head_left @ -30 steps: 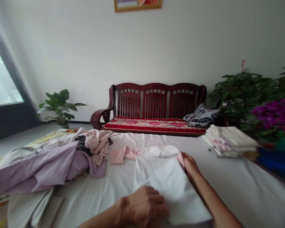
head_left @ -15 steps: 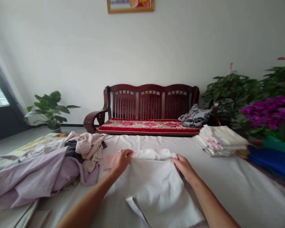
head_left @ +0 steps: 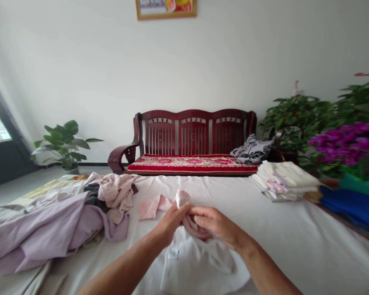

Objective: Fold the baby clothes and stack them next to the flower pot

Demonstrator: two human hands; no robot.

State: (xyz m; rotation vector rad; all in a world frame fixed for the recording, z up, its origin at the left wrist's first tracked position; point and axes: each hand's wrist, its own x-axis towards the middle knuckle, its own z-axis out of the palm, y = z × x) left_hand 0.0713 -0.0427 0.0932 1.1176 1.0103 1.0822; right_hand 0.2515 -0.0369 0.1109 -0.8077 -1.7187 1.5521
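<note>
The left hand (head_left: 173,219) and right hand (head_left: 213,223) pinch the bunched top of a white fabric garment with pink trim (head_left: 199,270), its body toward six o'clock on a white cloth sheet (head_left: 285,241). From them, crumpled lilac fabric clothing (head_left: 57,223) lies at nine o'clock, a stack of folded cream cloths (head_left: 292,177) at two.

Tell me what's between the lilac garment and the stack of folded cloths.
In the head view, the white garment, gathered in the left hand and right hand, and its pink sleeve, on a pale sheet.
</note>
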